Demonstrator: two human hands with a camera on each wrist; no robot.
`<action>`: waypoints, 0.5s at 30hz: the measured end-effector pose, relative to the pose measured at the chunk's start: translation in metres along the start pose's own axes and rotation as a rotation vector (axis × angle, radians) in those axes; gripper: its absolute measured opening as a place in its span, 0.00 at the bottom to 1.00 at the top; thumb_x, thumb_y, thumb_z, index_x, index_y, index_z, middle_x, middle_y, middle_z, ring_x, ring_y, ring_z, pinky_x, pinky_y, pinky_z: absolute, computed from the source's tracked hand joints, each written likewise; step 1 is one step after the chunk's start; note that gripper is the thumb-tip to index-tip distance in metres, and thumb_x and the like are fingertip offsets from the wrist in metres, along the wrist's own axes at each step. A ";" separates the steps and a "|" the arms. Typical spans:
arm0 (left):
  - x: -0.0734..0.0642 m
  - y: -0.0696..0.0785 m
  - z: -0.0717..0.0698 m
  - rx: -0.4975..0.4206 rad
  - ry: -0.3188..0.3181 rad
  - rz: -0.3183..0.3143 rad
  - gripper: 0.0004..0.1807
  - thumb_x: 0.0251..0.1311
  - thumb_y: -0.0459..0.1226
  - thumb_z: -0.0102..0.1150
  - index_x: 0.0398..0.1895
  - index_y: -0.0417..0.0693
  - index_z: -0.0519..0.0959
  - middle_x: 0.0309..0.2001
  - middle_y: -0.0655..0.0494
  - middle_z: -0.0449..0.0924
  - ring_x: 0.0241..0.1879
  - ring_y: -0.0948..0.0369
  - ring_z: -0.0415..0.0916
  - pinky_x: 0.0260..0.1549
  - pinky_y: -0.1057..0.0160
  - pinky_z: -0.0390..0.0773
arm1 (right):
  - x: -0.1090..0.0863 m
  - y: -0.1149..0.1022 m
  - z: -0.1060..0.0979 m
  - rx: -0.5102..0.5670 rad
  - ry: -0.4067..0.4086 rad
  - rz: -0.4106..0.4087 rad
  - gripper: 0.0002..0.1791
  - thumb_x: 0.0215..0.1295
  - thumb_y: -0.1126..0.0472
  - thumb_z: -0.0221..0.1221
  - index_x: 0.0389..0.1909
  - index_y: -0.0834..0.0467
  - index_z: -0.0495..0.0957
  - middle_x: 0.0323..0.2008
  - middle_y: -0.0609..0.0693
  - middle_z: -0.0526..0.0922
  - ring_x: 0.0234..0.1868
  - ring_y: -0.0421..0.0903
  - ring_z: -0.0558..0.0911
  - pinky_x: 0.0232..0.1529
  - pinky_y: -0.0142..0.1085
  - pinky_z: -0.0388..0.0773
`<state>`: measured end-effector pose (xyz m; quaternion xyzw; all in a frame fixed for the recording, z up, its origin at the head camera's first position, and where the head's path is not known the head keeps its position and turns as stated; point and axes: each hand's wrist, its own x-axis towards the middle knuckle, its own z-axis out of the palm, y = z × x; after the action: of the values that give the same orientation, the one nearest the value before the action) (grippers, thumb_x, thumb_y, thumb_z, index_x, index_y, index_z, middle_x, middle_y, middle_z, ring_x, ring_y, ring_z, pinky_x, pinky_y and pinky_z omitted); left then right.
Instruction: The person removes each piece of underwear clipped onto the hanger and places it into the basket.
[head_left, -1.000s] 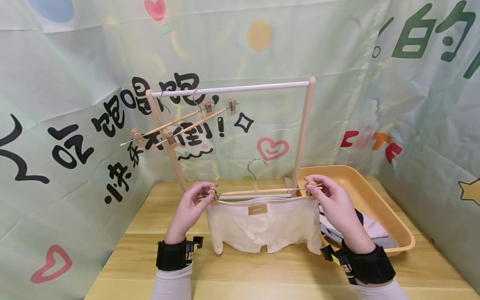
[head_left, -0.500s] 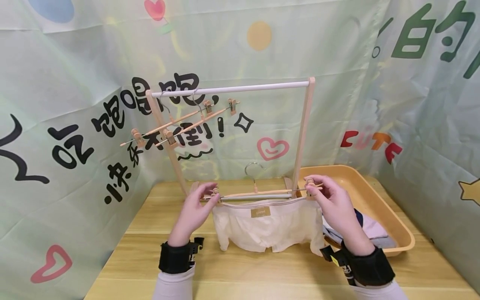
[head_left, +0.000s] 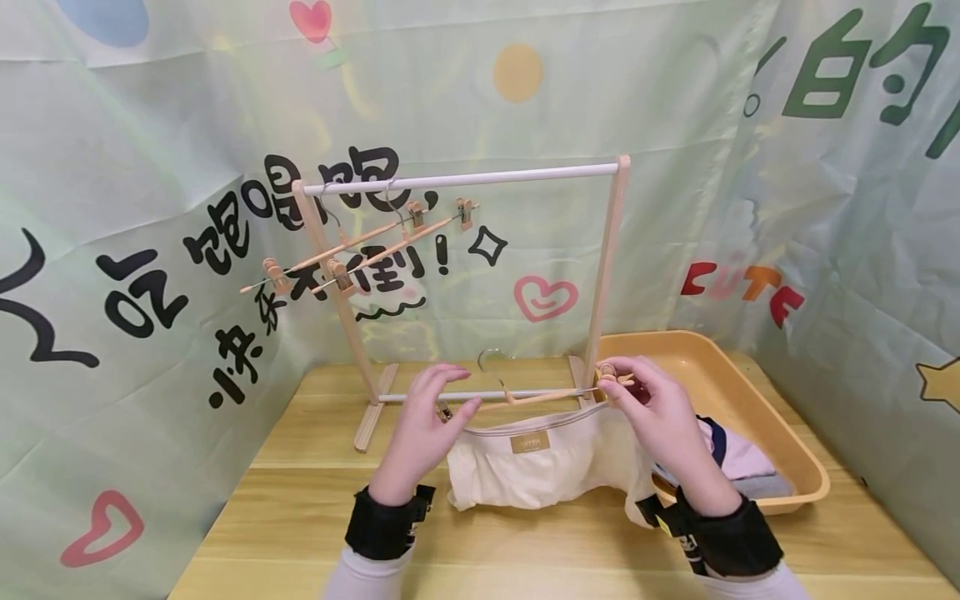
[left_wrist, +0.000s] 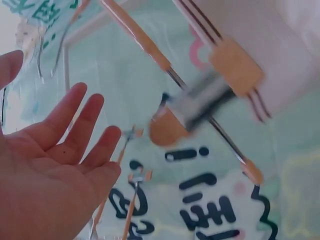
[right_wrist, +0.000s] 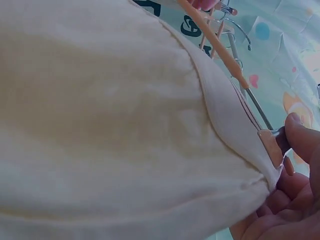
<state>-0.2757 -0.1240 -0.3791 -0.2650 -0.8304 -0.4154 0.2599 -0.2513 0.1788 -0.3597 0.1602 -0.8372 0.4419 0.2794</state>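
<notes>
Cream shorts (head_left: 536, 479) with a brown waistband label hang clipped by the waistband to a wooden clip hanger (head_left: 546, 399), held in front of the rack. My right hand (head_left: 663, 425) pinches the clip (right_wrist: 270, 147) at the hanger's right end, thumb on its handle. At the other end my left hand (head_left: 422, 437) has its fingers spread; in the left wrist view it is apart from the left clip (left_wrist: 236, 69), which grips the waistband. The hanger tilts, left end lower, its metal hook pointing up.
Behind stands a wooden rack with a white top rail (head_left: 495, 176). Two clip hangers (head_left: 405, 243) hang at the rail's left. A yellow tray (head_left: 813, 475) at right holds folded clothes (head_left: 742, 458). Printed cloth (head_left: 450, 100) walls surround the wooden table (head_left: 285, 517).
My left hand has let go of the left clip and moved right, fingers spreading. The hanger's left end has dropped and shifted right; my right hand has moved slightly left, still pinching its clip.
</notes>
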 end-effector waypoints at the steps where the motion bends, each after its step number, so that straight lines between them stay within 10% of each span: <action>1: 0.000 0.001 0.004 -0.001 -0.015 0.004 0.23 0.58 0.46 0.62 0.54 0.46 0.76 0.56 0.49 0.75 0.58 0.59 0.65 0.60 0.44 0.68 | 0.000 0.000 0.001 -0.001 0.000 -0.003 0.12 0.62 0.58 0.61 0.45 0.57 0.80 0.36 0.48 0.79 0.31 0.40 0.77 0.29 0.24 0.75; 15: -0.007 0.002 0.039 -0.102 -0.167 -0.096 0.18 0.60 0.49 0.59 0.50 0.52 0.78 0.51 0.54 0.79 0.55 0.62 0.71 0.56 0.49 0.74 | -0.002 -0.004 0.010 -0.014 -0.009 -0.069 0.13 0.58 0.60 0.64 0.44 0.56 0.82 0.38 0.52 0.82 0.30 0.40 0.78 0.29 0.24 0.76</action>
<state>-0.2779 -0.0922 -0.4025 -0.2716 -0.8387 -0.4455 0.1556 -0.2506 0.1684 -0.3628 0.1892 -0.8356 0.4252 0.2918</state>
